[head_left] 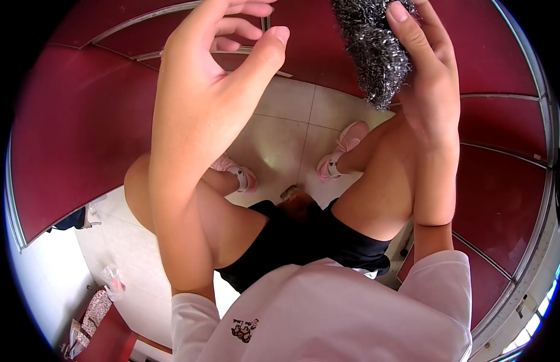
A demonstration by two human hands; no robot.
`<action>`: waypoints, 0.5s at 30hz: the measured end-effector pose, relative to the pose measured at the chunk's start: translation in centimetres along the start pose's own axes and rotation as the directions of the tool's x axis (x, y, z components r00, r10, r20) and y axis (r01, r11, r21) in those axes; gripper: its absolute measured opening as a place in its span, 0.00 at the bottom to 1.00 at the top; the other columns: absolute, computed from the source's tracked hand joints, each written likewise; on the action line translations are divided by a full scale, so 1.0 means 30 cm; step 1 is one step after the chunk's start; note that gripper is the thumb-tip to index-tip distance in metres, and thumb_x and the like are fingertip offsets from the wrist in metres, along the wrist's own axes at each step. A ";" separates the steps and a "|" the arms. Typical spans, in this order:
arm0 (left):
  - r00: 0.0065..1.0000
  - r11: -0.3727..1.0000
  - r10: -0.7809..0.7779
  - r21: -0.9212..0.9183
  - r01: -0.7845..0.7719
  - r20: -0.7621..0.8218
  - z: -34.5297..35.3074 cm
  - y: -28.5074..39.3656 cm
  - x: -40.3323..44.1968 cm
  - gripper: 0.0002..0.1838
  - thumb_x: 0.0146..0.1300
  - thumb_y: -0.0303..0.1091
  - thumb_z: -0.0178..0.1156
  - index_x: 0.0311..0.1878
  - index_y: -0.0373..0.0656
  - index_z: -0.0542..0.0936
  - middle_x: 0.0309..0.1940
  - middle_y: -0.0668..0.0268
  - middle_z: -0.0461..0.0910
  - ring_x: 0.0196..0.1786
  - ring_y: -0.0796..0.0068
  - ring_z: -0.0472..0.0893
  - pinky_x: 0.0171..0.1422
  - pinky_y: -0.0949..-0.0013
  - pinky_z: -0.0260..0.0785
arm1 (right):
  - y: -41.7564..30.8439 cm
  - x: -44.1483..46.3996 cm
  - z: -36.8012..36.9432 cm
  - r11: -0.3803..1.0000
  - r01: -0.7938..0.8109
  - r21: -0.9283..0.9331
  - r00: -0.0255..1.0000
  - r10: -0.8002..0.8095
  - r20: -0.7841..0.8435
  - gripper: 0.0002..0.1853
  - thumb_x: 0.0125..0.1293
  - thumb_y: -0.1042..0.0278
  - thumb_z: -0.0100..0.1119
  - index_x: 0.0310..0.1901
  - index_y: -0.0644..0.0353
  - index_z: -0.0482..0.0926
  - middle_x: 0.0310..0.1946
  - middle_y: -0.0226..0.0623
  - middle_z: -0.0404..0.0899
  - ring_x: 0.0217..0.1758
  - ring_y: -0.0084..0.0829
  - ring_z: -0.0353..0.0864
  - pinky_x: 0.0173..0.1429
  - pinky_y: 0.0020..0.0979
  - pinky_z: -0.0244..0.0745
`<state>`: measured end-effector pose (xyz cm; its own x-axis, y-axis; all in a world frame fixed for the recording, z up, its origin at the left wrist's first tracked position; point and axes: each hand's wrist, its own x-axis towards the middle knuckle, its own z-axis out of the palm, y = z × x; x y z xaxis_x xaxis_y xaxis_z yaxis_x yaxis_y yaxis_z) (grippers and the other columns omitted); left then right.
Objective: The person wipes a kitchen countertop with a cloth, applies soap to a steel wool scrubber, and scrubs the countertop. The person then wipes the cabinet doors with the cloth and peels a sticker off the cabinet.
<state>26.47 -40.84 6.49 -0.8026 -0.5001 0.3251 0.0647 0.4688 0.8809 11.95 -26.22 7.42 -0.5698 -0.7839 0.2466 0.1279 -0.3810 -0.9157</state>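
Clearly, the nearest things are the two raised hands, and the right hand (434,81) is holding a metal scourer (373,54) near the top edge of the view. Its thumb (408,29) is pressing on the scourer's near face while the other fingers are bending around the right side, so the grip is clamped on the mesh. The left hand (210,66) is hovering beside it, well apart from the scourer, its fingers (239,28) curling loosely with nothing visible between them.

The scourer is probably feeling light, springy and scratchy, giving under a squeeze rather than breaking; its rough strands should be gripping skin well but possibly snagging it. The thick middle is offering the surest hold, whereas the narrow lower end is hanging free and would likely be stretching if pulled. Its top is running out of view, so I cannot tell its full shape.

Farther down, bare legs (376,181) are flanking a tiled floor (280,130), and dark red panels (500,199) are standing around it.
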 end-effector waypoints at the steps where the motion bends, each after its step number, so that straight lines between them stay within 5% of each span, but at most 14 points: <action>1: 1.000 1.000 0.002 0.000 -0.002 -0.003 0.005 0.000 -0.001 0.17 0.64 0.27 0.59 0.56 0.37 0.76 0.48 0.64 0.79 0.48 0.78 0.76 0.53 0.76 0.67 | 0.006 -0.001 -0.004 0.999 -0.031 0.043 0.999 0.031 -0.006 0.17 0.67 0.70 0.58 0.56 0.64 0.72 0.50 0.37 0.78 0.50 0.28 0.78 0.52 0.29 0.76; 4: 0.999 0.994 -0.007 -0.108 0.002 -0.044 0.017 0.010 0.002 0.20 0.63 0.27 0.59 0.59 0.36 0.74 0.53 0.61 0.77 0.53 0.75 0.76 0.56 0.73 0.67 | 0.013 -0.008 -0.003 0.978 -0.204 -0.035 0.959 0.192 -0.208 0.21 0.67 0.65 0.60 0.58 0.66 0.72 0.49 0.40 0.79 0.51 0.29 0.80 0.55 0.30 0.77; 5: 0.999 0.996 -0.003 -0.084 -0.001 -0.046 0.018 0.018 0.002 0.20 0.63 0.27 0.59 0.59 0.37 0.74 0.55 0.61 0.77 0.55 0.73 0.75 0.58 0.71 0.66 | 0.005 0.002 0.004 0.949 -0.253 0.190 0.962 0.267 -0.055 0.16 0.67 0.70 0.60 0.54 0.65 0.74 0.44 0.37 0.81 0.45 0.24 0.81 0.52 0.27 0.78; 12: 0.990 0.989 0.132 0.069 -0.128 -0.043 0.008 -0.001 0.002 0.22 0.61 0.29 0.60 0.59 0.37 0.74 0.57 0.62 0.76 0.57 0.69 0.75 0.62 0.66 0.64 | 0.019 0.000 0.036 0.839 -0.460 0.291 0.876 0.483 -0.010 0.14 0.72 0.63 0.52 0.53 0.62 0.74 0.46 0.38 0.82 0.47 0.27 0.83 0.51 0.29 0.80; 15: 0.984 0.984 0.164 0.083 -0.158 -0.068 0.010 -0.009 0.004 0.21 0.62 0.29 0.60 0.59 0.37 0.74 0.55 0.62 0.78 0.55 0.70 0.75 0.62 0.66 0.64 | 0.023 -0.001 0.024 0.815 -0.492 0.306 0.860 0.509 0.026 0.22 0.74 0.57 0.47 0.60 0.64 0.70 0.51 0.43 0.80 0.49 0.33 0.83 0.52 0.33 0.81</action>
<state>26.16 -40.81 6.19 -0.7386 -0.4650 0.4880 0.1413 0.6011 0.7866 12.63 -26.81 7.00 -0.4040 -0.8812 -0.2456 0.6327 -0.0753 -0.7707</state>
